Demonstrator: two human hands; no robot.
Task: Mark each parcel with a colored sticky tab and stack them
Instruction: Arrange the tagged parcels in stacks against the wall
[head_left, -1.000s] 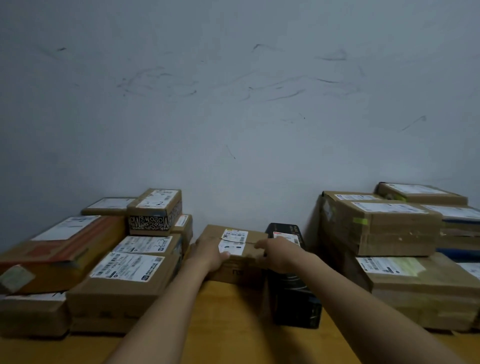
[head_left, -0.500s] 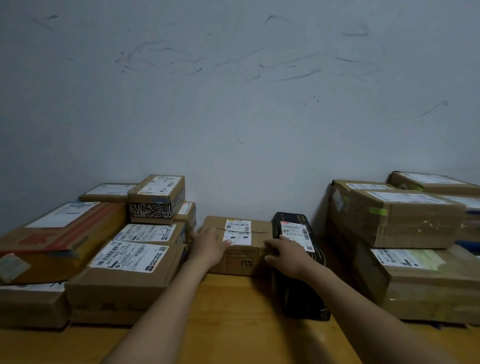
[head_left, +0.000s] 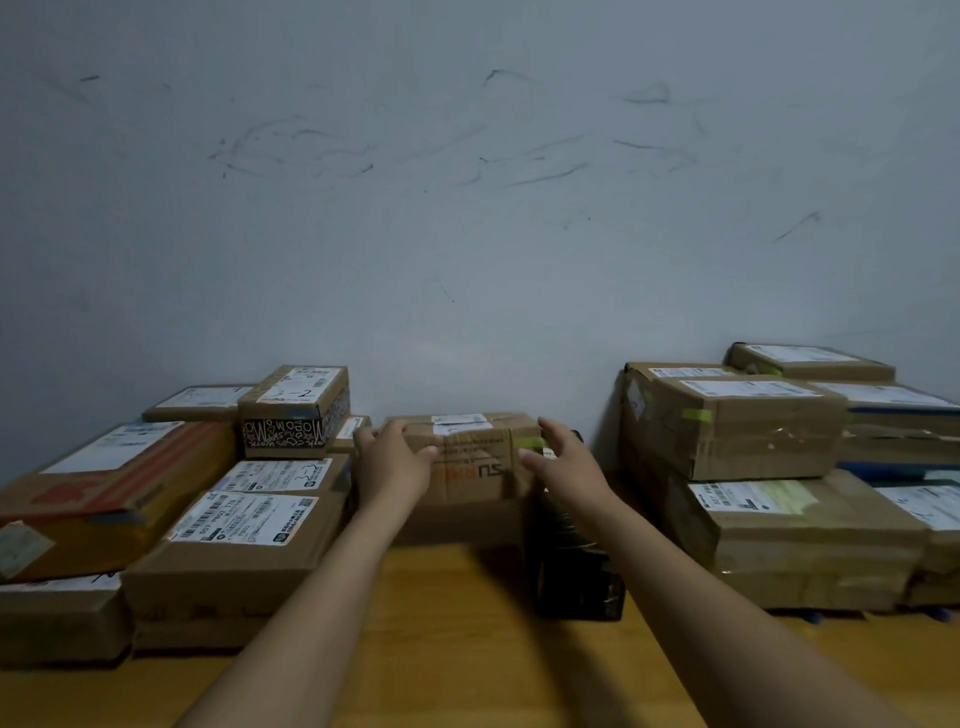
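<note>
At the left of the frame a stack of cardboard boxes (head_left: 234, 545) is seen on the wooden table (head_left: 467, 654). An orange-striped box (head_left: 119, 483) lies at its left edge, and a small box with a black-and-white lettered band (head_left: 293, 415) is set on top, towards the grey wall (head_left: 467, 208). White shipping labels are turned upwards on all of them.

Just right of this stack, the left hand (head_left: 395, 462) is wrapped round the left end of the brown parcel (head_left: 467, 452): the fingers are curled over the end and the thumb is laid on the near face.

The parcel is held at the centre of the frame, close to the wall. Its long axis runs left to right across the picture. Its labelled top faces up and its printed face is turned towards the camera, with the lettering upside down. It is taped closed. A green tab (head_left: 530, 442) is stuck near its right end. Whether it rests on the table cannot be told.

The right end is gripped by the right hand (head_left: 566, 467), with the thumb on the near face and the fingers over the top edge.

A black box (head_left: 576, 571) stands just below and beside this hand. Further right, closed boxes are piled in a second stack (head_left: 795, 545), and one upper box (head_left: 737, 431) carries a green strip of its own.
</note>
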